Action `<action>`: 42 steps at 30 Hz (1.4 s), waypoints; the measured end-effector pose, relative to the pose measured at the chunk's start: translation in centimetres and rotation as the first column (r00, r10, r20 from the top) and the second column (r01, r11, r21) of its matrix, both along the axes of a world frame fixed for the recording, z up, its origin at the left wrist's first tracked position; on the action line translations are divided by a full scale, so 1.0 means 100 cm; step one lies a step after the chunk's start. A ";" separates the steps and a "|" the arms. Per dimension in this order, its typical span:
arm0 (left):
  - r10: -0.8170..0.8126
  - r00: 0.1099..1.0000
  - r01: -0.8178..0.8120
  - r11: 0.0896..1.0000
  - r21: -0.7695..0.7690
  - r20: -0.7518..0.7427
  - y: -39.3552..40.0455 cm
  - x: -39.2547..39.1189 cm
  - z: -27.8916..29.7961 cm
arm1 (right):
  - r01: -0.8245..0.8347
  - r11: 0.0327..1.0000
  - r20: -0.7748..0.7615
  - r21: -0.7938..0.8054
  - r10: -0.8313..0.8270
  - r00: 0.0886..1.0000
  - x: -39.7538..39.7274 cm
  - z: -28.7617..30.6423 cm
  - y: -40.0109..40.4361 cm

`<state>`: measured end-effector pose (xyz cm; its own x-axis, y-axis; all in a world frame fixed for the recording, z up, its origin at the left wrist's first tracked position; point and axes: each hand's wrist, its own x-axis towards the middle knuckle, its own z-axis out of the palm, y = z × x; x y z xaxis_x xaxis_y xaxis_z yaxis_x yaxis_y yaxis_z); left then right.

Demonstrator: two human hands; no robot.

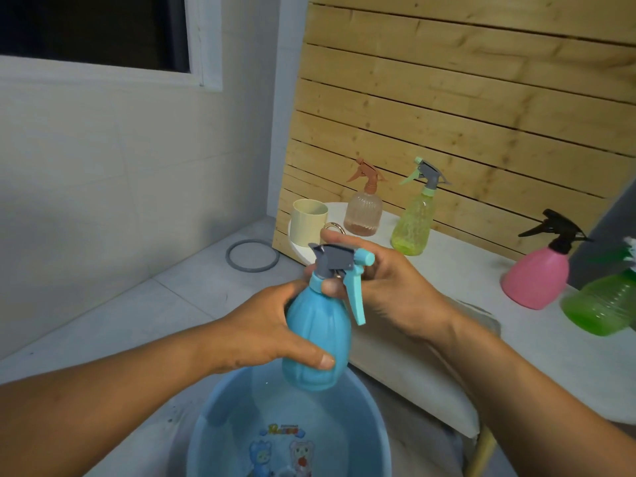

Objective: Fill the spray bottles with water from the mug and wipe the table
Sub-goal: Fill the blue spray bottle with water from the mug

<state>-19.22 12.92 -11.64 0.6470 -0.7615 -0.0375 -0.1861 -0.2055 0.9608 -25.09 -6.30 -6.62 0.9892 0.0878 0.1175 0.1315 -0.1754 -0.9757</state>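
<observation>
I hold a blue spray bottle [318, 342] upright over a blue basin [220, 428] on the floor. My left hand [265, 328] grips the bottle's round body. My right hand [385, 287] grips its grey and blue spray head at the neck. A cream mug [308, 222] stands at the far left end of the white table [537, 342]. Behind it stand a brown spray bottle [363, 206] and a yellow-green spray bottle [414, 215]. A pink spray bottle [537, 273] with a black head and a green spray bottle [602, 304] stand at the right.
The basin holds some water and has cartoon pictures on its bottom. A grey ring [252, 254] lies on the tiled floor by the wall. A wooden slat panel [464, 98] stands behind the table. A window [93, 29] is at upper left.
</observation>
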 end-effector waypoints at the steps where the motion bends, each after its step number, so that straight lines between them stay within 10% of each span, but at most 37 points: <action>1: 0.013 1.000 -0.013 1.000 -0.001 0.016 0.000 -0.001 -0.001 | 0.043 0.999 0.004 -0.023 -0.042 0.999 0.000 -0.001 0.003; 10: 0.251 0.956 -0.246 0.968 -0.049 0.149 -0.017 -0.004 -0.016 | 0.511 0.770 0.305 -0.381 -0.417 0.856 -0.004 -0.008 0.037; 20: 0.240 0.957 -0.231 0.970 -0.069 0.162 -0.018 0.000 -0.014 | 0.213 0.958 0.173 -0.193 -0.180 0.968 -0.005 0.001 0.010; 42: 0.360 0.908 -0.335 0.931 -0.144 0.214 -0.023 -0.002 -0.020 | 0.386 0.923 0.136 -0.003 -0.382 0.914 0.004 -0.028 0.023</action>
<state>-19.44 10.59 -13.69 0.8520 -0.4788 0.2119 -0.3416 -0.2015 0.9180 -24.69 -3.98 -9.44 0.9236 -0.2899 0.2510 0.1741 -0.2663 -0.9480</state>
